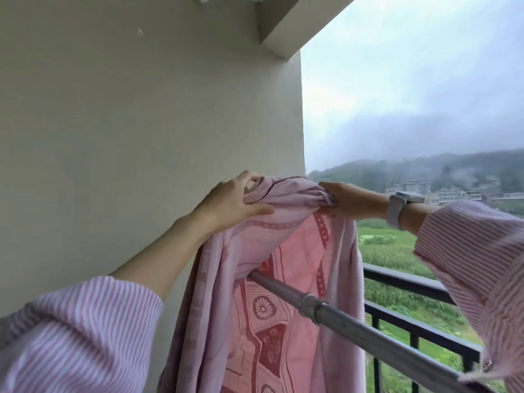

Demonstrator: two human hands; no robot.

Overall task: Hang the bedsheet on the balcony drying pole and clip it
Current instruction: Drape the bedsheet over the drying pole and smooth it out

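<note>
A pink bedsheet [283, 279] with dark red flower and line patterns hangs in folds in front of me, its top bunched up high. My left hand [232, 202] grips the bunched top edge on the left. My right hand [354, 202], with a pale watch on the wrist, grips the gathered cloth on the right. A silver metal drying pole [340, 316] runs from the lower right up to the left and passes behind the sheet, below my hands. No clip is in view.
A cream wall [141, 123] stands close on the left and behind the sheet. A black balcony railing [411, 316] runs along the right, with green fields, buildings and hills beyond. A ceiling beam [297, 26] crosses overhead.
</note>
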